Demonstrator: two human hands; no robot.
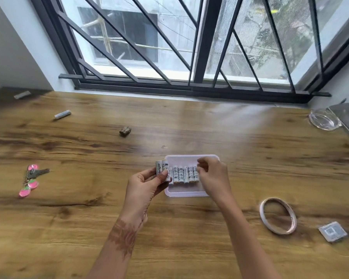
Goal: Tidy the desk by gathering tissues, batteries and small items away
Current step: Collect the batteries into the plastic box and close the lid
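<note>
A shallow white tray (189, 192) sits mid-desk with several white batteries (182, 174) lined up side by side in it. My left hand (147, 183) holds two more white batteries (162, 168) upright at the tray's left edge. My right hand (212, 177) is over the tray's right side, its fingertips pinched at the rightmost battery of the row. One loose battery (63, 114) lies far left on the wooden desk (89, 228). Another small white stick-like item (22, 94) lies at the back left corner.
A bunch of keys with pink tags (30, 180) lies at the left. A small brown object (125, 131) lies behind the tray. A tape ring (277, 215) and a small foil packet (332, 231) are at the right. A glass ashtray (323, 118) stands back right by the barred window.
</note>
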